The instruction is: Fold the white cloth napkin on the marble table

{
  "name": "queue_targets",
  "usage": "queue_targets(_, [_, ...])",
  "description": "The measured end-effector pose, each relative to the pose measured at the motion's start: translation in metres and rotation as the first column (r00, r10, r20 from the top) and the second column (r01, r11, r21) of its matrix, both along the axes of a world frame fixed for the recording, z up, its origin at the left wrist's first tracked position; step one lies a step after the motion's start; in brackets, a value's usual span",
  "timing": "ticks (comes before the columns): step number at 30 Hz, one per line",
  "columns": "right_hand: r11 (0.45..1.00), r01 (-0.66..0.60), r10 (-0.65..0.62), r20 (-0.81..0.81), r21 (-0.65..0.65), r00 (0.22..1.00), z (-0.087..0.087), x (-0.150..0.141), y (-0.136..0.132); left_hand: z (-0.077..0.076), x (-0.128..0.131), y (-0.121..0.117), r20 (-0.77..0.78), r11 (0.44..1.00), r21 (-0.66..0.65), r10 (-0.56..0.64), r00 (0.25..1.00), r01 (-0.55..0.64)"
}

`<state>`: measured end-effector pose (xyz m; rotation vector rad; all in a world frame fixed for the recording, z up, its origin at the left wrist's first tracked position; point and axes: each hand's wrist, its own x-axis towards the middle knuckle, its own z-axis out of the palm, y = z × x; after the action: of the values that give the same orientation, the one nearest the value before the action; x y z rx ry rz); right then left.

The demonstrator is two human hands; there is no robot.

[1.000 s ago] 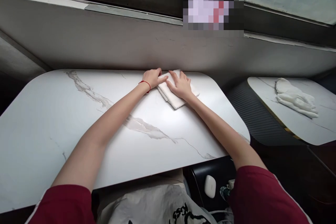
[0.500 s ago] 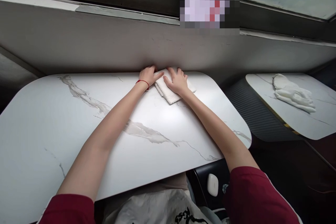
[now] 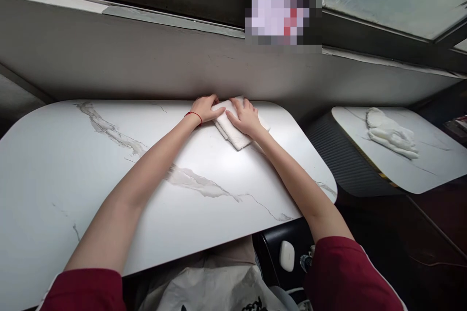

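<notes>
A folded white towel [image 3: 239, 142] lies at the far edge of the white marbled table [image 3: 204, 223], close to the wall. My left hand [image 3: 205, 108], with a red string bracelet at the wrist, grips the towel's left side. Its thumb rests on top and the other fingers bend at the far edge, partly hidden. My right hand [image 3: 246, 119] lies spread over the towel, pressing it from above with thumb and fingers apart. The towel's near corner shows between my two arms.
To the right stands a second marbled table [image 3: 412, 177] with a crumpled white cloth [image 3: 392, 135] on it. A wall [image 3: 153, 63] runs behind both tables under the windows. Below the near edge, a small white case [image 3: 287, 256] rests on a black surface.
The view has shifted slightly. The towel and both hands keep nearly the same place on the table; a bit more of the towel's far corner shows behind my right fingers.
</notes>
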<state>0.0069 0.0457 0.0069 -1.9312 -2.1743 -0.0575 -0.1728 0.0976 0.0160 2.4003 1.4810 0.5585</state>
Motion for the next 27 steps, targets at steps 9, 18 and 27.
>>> queue_targets(9, [0.997, -0.070, 0.071, -0.061, 0.014, 0.996, -0.005, 0.071, -0.085, -0.001, 0.062, -0.086, -0.183, 0.971, 0.096, -0.201, 0.962, 0.221])
queue_targets(18, [0.993, 0.073, -0.063, -0.110, 0.092, 0.992, -0.009, 0.097, -0.198, -0.009, 0.090, -0.157, -0.202, 0.859, 0.124, -0.469, 0.860, 0.497])
queue_targets(27, [0.989, 0.126, -0.126, -0.010, 0.073, 0.992, -0.013, 0.101, -0.194, -0.010, 0.097, -0.163, -0.212, 0.859, 0.112, -0.471, 0.856, 0.500])
